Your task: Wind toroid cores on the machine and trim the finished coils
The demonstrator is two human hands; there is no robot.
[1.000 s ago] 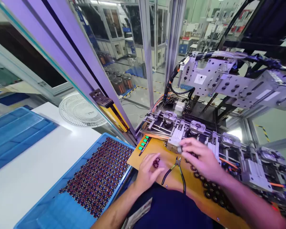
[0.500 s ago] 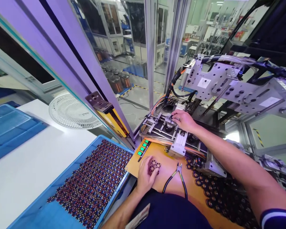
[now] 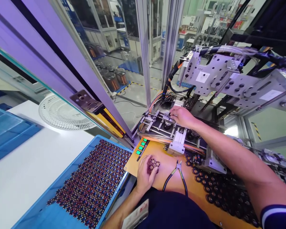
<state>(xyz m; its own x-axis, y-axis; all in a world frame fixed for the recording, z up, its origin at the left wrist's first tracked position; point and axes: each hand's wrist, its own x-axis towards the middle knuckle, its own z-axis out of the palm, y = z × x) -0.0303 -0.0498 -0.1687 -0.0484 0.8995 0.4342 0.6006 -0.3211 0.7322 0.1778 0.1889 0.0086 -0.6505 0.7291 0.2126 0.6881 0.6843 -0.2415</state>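
On the orange work board (image 3: 168,171), my left hand (image 3: 143,176) curls around a small cluster of ring-shaped wound parts (image 3: 153,164), its fingers and thumb at their sides. My right hand (image 3: 183,117) reaches into the machine fixture (image 3: 168,119) with thumb and fingers pinched together. A small dark piece shows at those fingertips, too little of it to name. Between my two arms lie diagonal cutters (image 3: 178,167) with dark handles, jaws apart and pointing away from me. Many similar dark rings (image 3: 212,187) are spread on the board under my right forearm.
A blue tray (image 3: 50,210) packed with rows of rings stands at the left, beside a white table with a fan (image 3: 64,113). Green-lit buttons (image 3: 140,148) and a pen line the board's left edge. Metal plates (image 3: 205,76) of the machine overhang the right side.
The view has shifted slightly. My right hand stays pinched at the fixture, and my left hand still cups the rings on the board.
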